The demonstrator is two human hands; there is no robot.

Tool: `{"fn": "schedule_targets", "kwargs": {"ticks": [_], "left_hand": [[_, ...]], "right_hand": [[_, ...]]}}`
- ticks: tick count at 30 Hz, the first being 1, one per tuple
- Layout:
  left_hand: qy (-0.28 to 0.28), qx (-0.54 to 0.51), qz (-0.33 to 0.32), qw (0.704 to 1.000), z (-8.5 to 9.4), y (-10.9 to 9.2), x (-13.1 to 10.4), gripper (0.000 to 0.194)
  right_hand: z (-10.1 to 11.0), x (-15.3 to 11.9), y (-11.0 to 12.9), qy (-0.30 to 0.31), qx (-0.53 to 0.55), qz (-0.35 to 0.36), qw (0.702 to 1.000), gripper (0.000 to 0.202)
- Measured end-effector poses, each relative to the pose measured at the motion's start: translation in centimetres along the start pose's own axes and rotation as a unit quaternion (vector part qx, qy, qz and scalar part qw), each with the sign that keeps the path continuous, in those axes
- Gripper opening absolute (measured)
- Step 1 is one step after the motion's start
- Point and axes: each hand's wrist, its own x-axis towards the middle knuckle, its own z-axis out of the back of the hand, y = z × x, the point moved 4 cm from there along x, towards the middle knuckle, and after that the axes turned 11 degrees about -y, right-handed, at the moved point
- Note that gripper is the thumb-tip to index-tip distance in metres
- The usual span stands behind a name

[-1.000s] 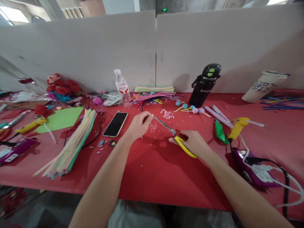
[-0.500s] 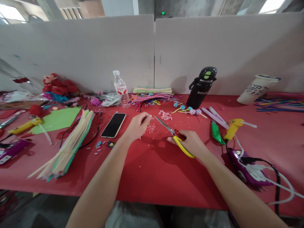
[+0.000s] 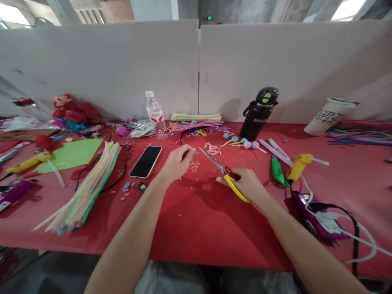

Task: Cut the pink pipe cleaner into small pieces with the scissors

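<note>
In my right hand [image 3: 245,183] is a pair of scissors [image 3: 230,179] with red and yellow handles, the blades pointing away and to the left. My left hand [image 3: 179,162] is closed in a pinch close to the scissor tips; whatever it holds is too small to make out. Tiny pink clippings [image 3: 195,166] are scattered on the red tabletop [image 3: 196,228] beside its fingertips. Just beyond the blades lies a small heap of short pink pieces [image 3: 212,148].
Left of my forearm are a phone [image 3: 145,161] and a bundle of pale pipe cleaners [image 3: 88,188]. A plastic bottle [image 3: 156,116] and a black flask [image 3: 259,114] stand at the back. On the right are a yellow glue gun [image 3: 299,167] and a purple power strip [image 3: 321,216] with cables.
Both hands and the scissors stay almost where they were. The whole view has shifted very slightly.
</note>
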Motion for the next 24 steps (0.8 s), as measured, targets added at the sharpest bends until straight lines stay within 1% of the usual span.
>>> {"fn": "schedule_targets", "kwargs": {"ticks": [4,10,14,20,24], "left_hand": [[0.0,-0.004,0.006,1.0,0.1,-0.27,-0.07,0.03],[-0.001,-0.008,0.018,1.0,0.13,-0.31,-0.16,0.032],[0.002,-0.019,0.026,0.999,0.06,-0.36,-0.19,0.033],[-0.012,-0.01,0.001,1.0,0.01,-0.5,-0.03,0.034],[-0.009,-0.001,-0.006,1.0,0.0,-0.48,0.0,0.032]], "right_hand": [[0.24,0.0,0.23,-0.001,0.001,0.003,1.0,0.055],[0.03,-0.1,0.21,0.013,-0.008,0.002,1.0,0.054],[0.05,-0.24,0.32,0.012,-0.015,0.004,1.0,0.053],[0.12,-0.23,0.47,0.017,-0.008,0.004,1.0,0.054],[-0.02,-0.19,0.28,0.017,-0.008,0.002,1.0,0.052]]}}
